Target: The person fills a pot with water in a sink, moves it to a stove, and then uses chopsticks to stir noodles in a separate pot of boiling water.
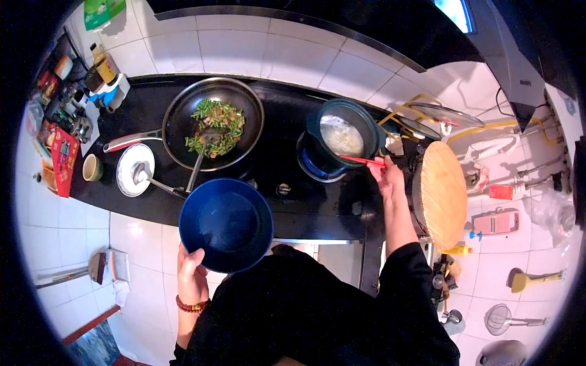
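My left hand (192,270) grips the rim of a blue bowl (226,224), which holds no food and hangs in front of the counter's edge. In my right hand (387,174) are red chopsticks (361,159), their tips at the near rim of a dark green pot (377,132). Pale noodle-like food in whitish liquid (342,137) fills part of that pot, which stands on a burner with a blue flame (327,173). To the left, a wok (171,123) holds chopped green vegetables with brown pieces (219,116). A metal spatula (198,167) rests in it.
A white plate (122,176) bears a ladle (142,174); a small cup (92,168) stands beside it. Sauce bottles (105,68) and packets crowd the left end. A round woven lid (444,192) stands at right, near pot lids (439,112). The range hood (320,27) overhangs the back.
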`<state>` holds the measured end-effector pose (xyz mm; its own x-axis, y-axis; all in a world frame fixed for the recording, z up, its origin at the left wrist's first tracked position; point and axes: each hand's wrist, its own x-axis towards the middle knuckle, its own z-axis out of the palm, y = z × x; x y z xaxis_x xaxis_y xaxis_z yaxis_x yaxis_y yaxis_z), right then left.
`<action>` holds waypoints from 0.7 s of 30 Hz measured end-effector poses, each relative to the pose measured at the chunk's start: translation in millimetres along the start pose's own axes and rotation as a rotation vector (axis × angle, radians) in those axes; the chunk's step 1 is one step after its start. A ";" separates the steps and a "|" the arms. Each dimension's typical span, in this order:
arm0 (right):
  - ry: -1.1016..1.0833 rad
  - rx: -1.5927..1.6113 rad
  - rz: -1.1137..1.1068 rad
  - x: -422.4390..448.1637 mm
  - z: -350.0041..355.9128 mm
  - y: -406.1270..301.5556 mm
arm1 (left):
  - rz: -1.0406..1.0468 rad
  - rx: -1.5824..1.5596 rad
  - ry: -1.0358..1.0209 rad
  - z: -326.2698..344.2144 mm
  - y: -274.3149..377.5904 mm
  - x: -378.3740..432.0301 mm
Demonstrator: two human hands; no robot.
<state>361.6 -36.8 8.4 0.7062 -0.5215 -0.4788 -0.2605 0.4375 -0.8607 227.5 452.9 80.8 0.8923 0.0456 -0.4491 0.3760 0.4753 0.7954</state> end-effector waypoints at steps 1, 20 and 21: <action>-0.003 0.061 0.007 0.6 -4.7 9.7 | 0.003 -0.011 -0.005 1.0 0.1 -0.1; 0.171 0.284 -0.384 -13.3 15.4 3.7 | -0.004 0.101 0.008 1.3 -6.8 4.9; 0.184 0.081 -0.461 -13.4 13.6 -3.2 | -0.004 0.057 0.017 10.0 -2.4 1.5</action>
<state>361.9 -21.3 19.9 0.6059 -0.7914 -0.0806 0.1083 0.1825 -0.9772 230.4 443.1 82.3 0.8868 0.0587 -0.4584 0.3933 0.4248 0.8154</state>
